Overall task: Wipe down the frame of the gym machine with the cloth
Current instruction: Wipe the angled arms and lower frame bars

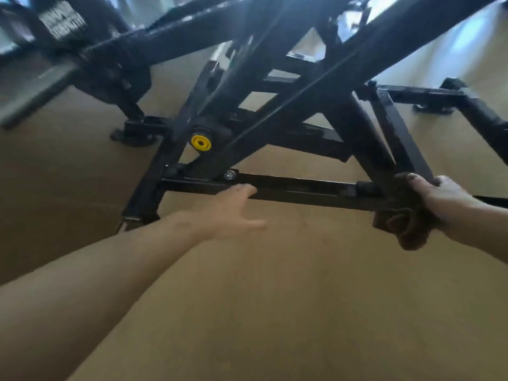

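The black steel frame (288, 111) of the gym machine fills the upper half of the head view, with crossed diagonal beams and a low horizontal crossbar (302, 189) near the floor. My right hand (442, 196) grips a dark brown cloth (404, 221) and presses it against the right end of that crossbar, where a diagonal leg meets it. My left hand (233, 210) reaches toward the crossbar's left part with fingers straight, fingertips touching the bar near a silver bolt (230, 175).
A yellow round cap (201, 143) sits on a pivot above the crossbar. Black rubber feet (132, 136) stand on the tan floor (247, 298). More frame tubes (439, 94) run off to the right. A grey padded part (35, 89) lies at the left.
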`<state>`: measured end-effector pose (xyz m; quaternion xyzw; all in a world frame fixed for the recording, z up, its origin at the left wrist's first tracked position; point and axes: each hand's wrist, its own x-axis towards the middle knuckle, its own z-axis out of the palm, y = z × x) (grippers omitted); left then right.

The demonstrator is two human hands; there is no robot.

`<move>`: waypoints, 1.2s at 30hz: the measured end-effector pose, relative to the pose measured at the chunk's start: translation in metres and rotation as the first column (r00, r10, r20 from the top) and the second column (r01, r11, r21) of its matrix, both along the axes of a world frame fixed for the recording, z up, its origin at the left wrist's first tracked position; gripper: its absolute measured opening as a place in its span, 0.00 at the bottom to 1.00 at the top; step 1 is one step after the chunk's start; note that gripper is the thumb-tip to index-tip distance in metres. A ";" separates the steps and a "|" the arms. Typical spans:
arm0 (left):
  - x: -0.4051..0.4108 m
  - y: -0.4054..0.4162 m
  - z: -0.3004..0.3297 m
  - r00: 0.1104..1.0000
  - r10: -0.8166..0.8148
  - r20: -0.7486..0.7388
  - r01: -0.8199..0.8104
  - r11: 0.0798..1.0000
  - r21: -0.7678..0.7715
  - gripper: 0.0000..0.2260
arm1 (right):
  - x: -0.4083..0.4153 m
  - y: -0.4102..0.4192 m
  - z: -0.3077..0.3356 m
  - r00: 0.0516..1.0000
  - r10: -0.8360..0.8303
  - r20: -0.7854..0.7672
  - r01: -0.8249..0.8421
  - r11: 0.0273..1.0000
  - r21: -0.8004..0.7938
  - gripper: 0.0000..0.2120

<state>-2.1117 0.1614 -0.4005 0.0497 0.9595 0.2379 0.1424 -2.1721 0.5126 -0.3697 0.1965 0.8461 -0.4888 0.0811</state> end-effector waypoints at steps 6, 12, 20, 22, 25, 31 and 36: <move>0.018 -0.024 0.003 0.919 0.066 0.389 -0.276 0.811 0.516 0.40 | 0.052 -0.114 0.029 0.929 0.327 0.174 -0.290 0.934 -0.210 0.13; 0.019 -0.070 0.014 0.884 0.040 0.465 -0.434 0.436 0.789 0.30 | 0.052 -0.251 0.028 0.865 0.487 0.122 -0.453 0.861 -0.229 0.16; 0.032 -0.160 0.011 0.870 0.202 0.449 -0.492 0.295 0.819 0.19 | 0.027 -0.360 0.037 0.762 0.635 0.126 -0.628 0.772 -0.095 0.19; 0.031 -0.176 0.008 0.858 0.299 0.418 -0.495 0.263 0.828 0.19 | 0.021 -0.381 0.033 0.746 0.659 0.100 -0.658 0.752 -0.039 0.20; 0.026 -0.197 0.007 0.818 0.460 0.346 -0.499 0.268 0.824 0.15 | 0.011 -0.409 0.029 0.734 0.679 0.007 -0.679 0.734 -0.004 0.18; 0.027 -0.231 0.003 0.700 0.714 -0.023 -0.458 0.473 0.752 0.13 | 0.002 -0.443 0.022 0.518 0.848 -0.111 -0.806 0.527 0.269 0.10; 0.028 -0.230 -0.014 0.734 0.593 -0.332 -0.428 0.783 0.451 0.17 | -0.017 -0.462 -0.025 0.568 0.795 -0.213 -0.736 0.606 0.302 0.22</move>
